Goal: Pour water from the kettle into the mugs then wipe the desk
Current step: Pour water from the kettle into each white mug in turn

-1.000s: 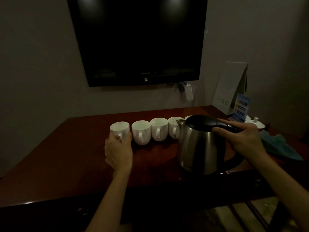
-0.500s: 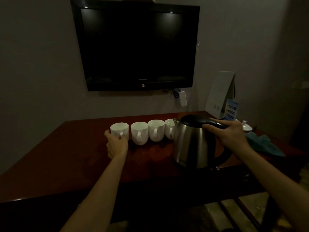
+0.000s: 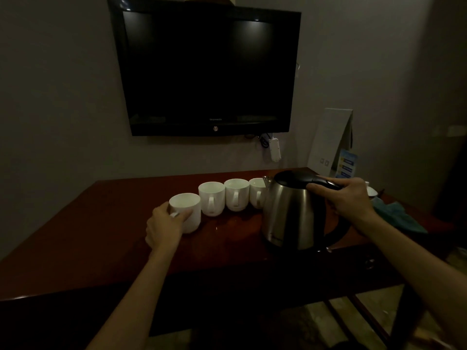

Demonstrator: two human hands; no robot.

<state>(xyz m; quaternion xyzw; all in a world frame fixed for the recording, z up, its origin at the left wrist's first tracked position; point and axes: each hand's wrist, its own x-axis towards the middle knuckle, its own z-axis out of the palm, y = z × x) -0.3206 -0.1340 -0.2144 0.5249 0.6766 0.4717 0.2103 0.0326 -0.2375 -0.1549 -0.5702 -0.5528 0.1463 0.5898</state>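
Note:
On the dark red wooden desk [image 3: 96, 231] stands a row of white mugs. My left hand [image 3: 164, 227] grips the leftmost mug [image 3: 188, 210] by its handle; this mug sits nearer to me than the others. Three more mugs [image 3: 211, 200] [image 3: 236, 197] [image 3: 256, 192] stay in line behind it, the last partly hidden by the kettle. The steel kettle [image 3: 290, 218] with a black lid stands upright at the right. My right hand [image 3: 350, 198] grips its black handle. A teal cloth [image 3: 394, 213] lies crumpled behind my right wrist.
A black TV [image 3: 207, 72] hangs on the wall above the desk, with a white adapter [image 3: 274, 149] dangling under it. A white folded card [image 3: 328, 142] and a blue leaflet [image 3: 347, 164] stand at the back right, beside a white lidded dish [image 3: 370, 189].
My left hand has drawn the leftmost mug out of the row towards me. The kettle stays upright in my right hand. My view has pulled back and tilted up.

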